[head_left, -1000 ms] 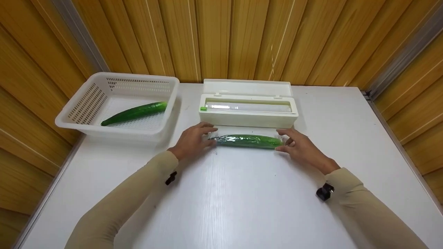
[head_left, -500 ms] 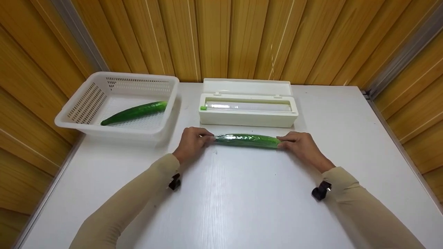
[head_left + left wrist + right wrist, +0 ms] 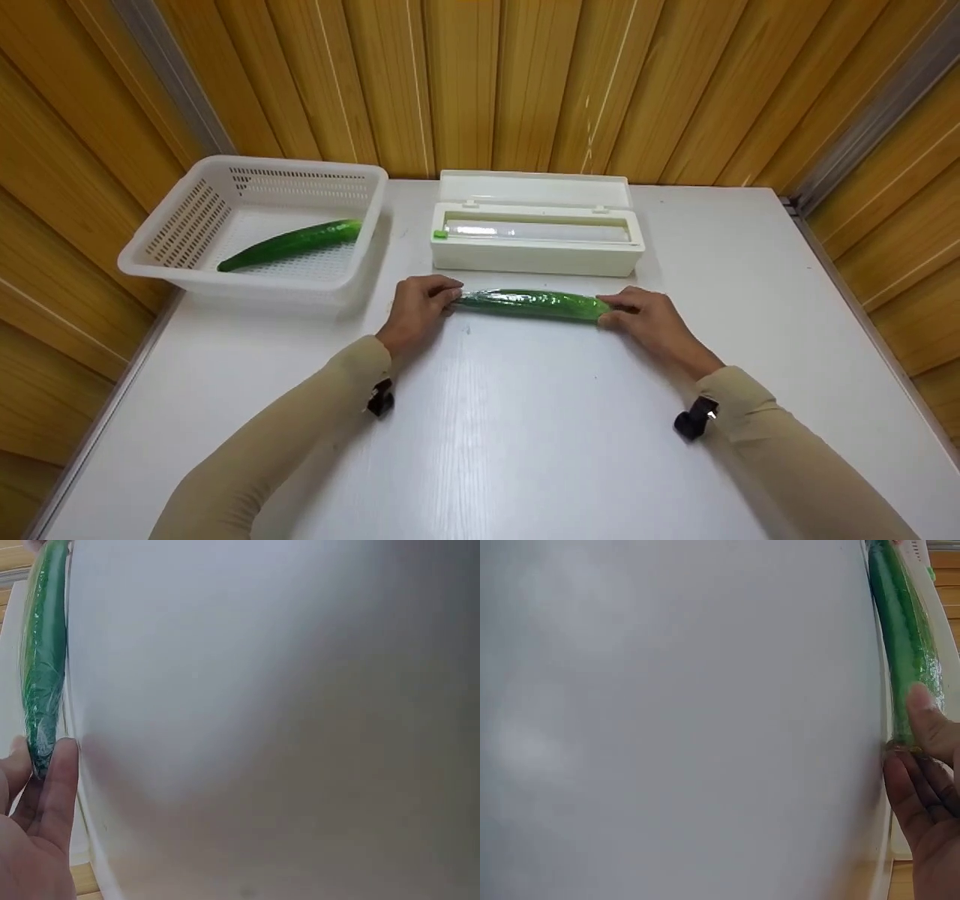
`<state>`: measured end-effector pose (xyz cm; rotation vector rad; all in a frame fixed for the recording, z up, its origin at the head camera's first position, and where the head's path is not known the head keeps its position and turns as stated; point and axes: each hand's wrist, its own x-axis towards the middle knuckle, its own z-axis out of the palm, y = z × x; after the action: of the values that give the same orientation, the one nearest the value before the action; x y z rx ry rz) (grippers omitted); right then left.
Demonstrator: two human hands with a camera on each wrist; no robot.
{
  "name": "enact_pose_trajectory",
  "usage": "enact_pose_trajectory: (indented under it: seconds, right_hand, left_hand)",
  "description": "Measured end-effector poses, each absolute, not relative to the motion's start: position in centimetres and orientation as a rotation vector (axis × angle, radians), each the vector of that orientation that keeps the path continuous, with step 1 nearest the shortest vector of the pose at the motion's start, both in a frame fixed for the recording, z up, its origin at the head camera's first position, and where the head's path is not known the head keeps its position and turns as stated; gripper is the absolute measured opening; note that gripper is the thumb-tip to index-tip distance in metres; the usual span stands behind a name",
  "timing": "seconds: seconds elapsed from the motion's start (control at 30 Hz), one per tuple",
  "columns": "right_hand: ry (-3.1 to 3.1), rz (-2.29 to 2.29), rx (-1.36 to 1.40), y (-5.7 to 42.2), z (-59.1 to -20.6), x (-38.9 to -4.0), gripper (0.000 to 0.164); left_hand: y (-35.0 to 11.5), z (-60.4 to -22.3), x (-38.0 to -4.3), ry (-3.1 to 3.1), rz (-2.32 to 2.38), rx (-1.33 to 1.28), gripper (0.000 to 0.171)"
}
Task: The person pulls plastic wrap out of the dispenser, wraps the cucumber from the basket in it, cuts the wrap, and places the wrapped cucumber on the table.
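Observation:
A cucumber [image 3: 532, 304] in shiny clear plastic wrap lies crosswise between both hands, just in front of the wrap box. My left hand [image 3: 420, 309] pinches its darker, narrow left end, thumb on one side and fingers on the other in the left wrist view, where crinkled film shows on the cucumber [image 3: 46, 660]. At the paler right end, my right hand [image 3: 646, 322] holds the tip between thumb and fingers. The right wrist view shows that thumb [image 3: 928, 720] lying on the cucumber [image 3: 904, 630], with the fingers at its end.
Behind the cucumber stands a white wrap box [image 3: 536, 259], lid up, with a film roll [image 3: 536, 232] and a green slider [image 3: 440, 234]. A white perforated basket [image 3: 315, 283] on the left holds another cucumber [image 3: 296, 244]. Wood-patterned panels [image 3: 525, 90] border the white table [image 3: 525, 435].
One second ago both hands were spread loosely around the cucumber's ends. Their fingers have since closed on the ends, and the cucumber has shifted slightly left in the last half second.

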<state>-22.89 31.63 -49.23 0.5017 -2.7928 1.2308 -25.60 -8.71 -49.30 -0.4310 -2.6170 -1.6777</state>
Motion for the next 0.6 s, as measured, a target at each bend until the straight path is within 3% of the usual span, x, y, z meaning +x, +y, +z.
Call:
enact_pose_trajectory:
  seconds: [0.27,0.6]
  right_hand:
    - [-2.753,1.382,0.416,31.51,-49.32,-23.41,0.027]
    - [-2.814,1.526,0.292,31.65,-49.11,-23.09,0.031]
  left_hand:
    - [-9.35,-49.48,-25.49,-2.659,-1.567,-0.503,0.025]
    - [-9.67,-49.36,-25.23,-2.663,-1.612,-0.507,0.008]
